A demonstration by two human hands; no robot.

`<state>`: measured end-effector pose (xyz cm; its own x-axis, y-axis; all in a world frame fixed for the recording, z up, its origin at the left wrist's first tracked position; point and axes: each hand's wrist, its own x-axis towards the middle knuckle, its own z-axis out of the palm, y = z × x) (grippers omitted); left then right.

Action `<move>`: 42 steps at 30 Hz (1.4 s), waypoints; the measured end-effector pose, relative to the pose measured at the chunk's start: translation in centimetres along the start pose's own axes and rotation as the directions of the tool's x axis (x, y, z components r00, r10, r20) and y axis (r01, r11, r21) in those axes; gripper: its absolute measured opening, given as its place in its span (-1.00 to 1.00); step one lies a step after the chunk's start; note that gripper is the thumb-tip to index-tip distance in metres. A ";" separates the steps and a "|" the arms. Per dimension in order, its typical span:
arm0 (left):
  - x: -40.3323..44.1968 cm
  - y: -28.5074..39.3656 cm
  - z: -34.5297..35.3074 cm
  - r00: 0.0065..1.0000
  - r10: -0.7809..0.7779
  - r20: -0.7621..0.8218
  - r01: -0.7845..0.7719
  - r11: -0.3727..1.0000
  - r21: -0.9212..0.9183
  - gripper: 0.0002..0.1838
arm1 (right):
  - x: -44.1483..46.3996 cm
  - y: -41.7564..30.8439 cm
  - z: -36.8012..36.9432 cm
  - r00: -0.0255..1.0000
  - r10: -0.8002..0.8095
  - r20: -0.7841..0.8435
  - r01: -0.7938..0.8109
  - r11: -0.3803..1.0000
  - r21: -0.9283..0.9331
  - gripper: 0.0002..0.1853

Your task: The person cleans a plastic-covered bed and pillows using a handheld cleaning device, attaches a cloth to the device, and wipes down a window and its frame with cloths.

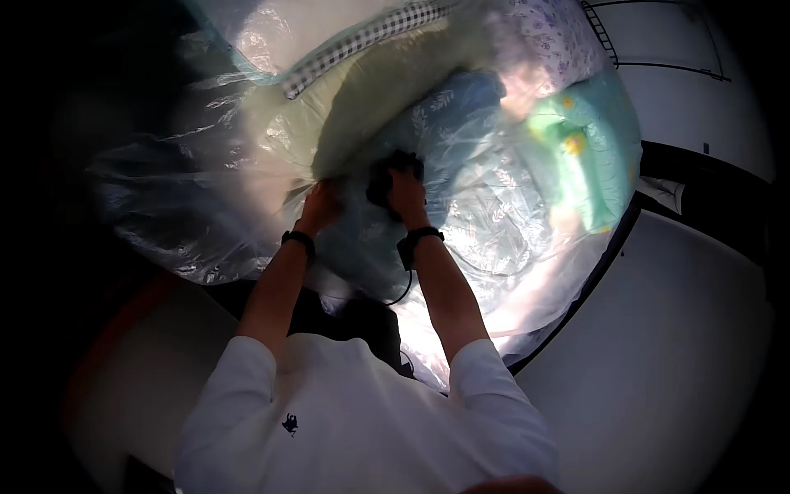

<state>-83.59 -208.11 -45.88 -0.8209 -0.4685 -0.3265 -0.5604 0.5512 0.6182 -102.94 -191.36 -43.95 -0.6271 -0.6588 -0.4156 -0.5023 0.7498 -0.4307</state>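
A large clear plastic bag [185, 218] lies over folded bedding. Under it show a blue piece with white leaf prints [498, 202], a pale yellow-green piece [362, 90] and a green piece with yellow flowers [584, 156]. My left hand [322, 206] is at the gathered plastic near the middle, its fingers dark and blurred. To its right, my right hand [405, 191] is closed on a black object [381, 183] resting on the blue bedding. Each wrist wears a black band, and a thin cable hangs below the right one.
Floral bedding [559, 37] is at the top right, and a black-and-white checked edge [354, 45] runs across the top. A dark-edged surface supports the pile. Beyond it at right are pale surfaces [650, 329] and a black metal frame [671, 66].
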 end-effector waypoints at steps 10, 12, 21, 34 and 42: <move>1.5 1.0 0.1 0.994 -0.035 0.105 0.020 0.990 0.143 -0.11 | -22.8 21.0 2.0 0.526 0.826 -0.202 -0.824 0.554 0.118 -0.37; 1.7 1.9 -0.2 0.990 -0.034 0.134 0.007 0.980 0.200 -0.14 | -26.6 24.0 2.8 0.426 0.885 -0.188 -0.880 0.454 0.142 -0.36; 6.2 0.0 -0.7 0.940 0.134 0.313 -0.225 0.934 0.277 -0.26 | -18.1 10.6 3.2 0.742 0.664 -0.093 -0.598 0.718 0.356 -0.40; -1.7 14.9 5.8 0.755 0.155 0.637 -0.447 0.833 0.327 -0.32 | -23.4 8.1 5.3 0.777 0.610 -0.156 -0.498 0.747 0.440 -0.43; -6.3 14.6 11.2 0.830 -0.080 0.551 -0.435 0.526 0.731 -0.13 | -39.5 16.0 11.2 0.275 0.961 0.009 -0.755 0.210 0.621 -0.45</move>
<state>-87.78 -189.41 -42.82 -0.6975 -0.0524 -0.7147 -0.0182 0.9983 -0.0554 -79.51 -154.03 -43.37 -0.6502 0.5387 -0.5358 0.7375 0.6169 -0.2746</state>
